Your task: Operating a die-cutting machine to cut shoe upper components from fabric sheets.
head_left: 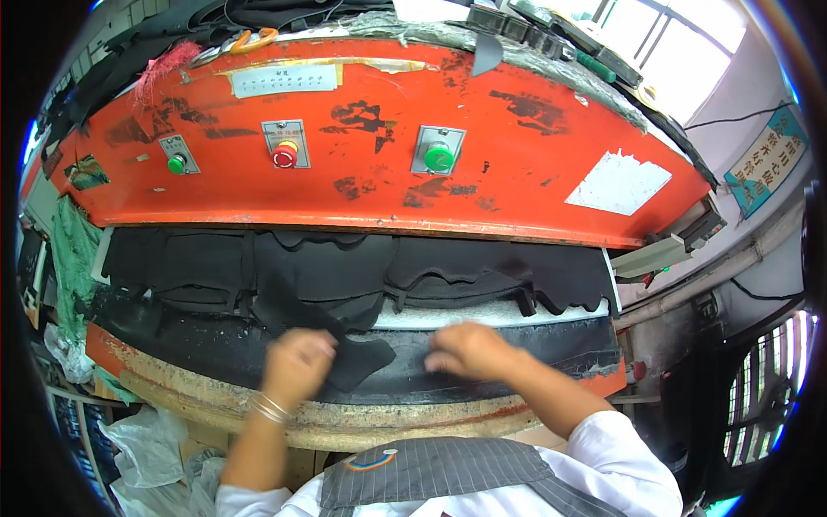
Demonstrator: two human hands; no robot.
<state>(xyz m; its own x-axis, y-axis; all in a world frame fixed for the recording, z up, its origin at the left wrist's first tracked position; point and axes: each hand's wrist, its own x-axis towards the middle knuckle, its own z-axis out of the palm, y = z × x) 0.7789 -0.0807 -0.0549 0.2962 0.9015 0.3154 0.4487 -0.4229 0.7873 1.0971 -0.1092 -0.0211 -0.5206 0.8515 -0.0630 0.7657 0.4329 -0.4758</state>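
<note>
Over the front of the machine bed, my left hand (297, 362) is closed on a loose piece of black sheet material (362, 362), slightly smeared by motion. The piece hangs past the fingers to the right, and part of it overlaps the black sheets behind. My right hand (469, 349) hovers to the right of it with curled fingers; whether anything is in them is hidden. Further back lie black sheets (327, 267) with wavy cut edges, reaching under the orange machine. A white board (482, 316) shows beneath them.
The orange machine front (362, 185) rises behind the bed, carrying a red stop button (284, 155), a large green button (438, 157) and a smaller green one (177, 164). Scraps and tools lie on its top. A worn front ledge (345, 420) runs before me. Plastic bags (151, 448) lie lower left.
</note>
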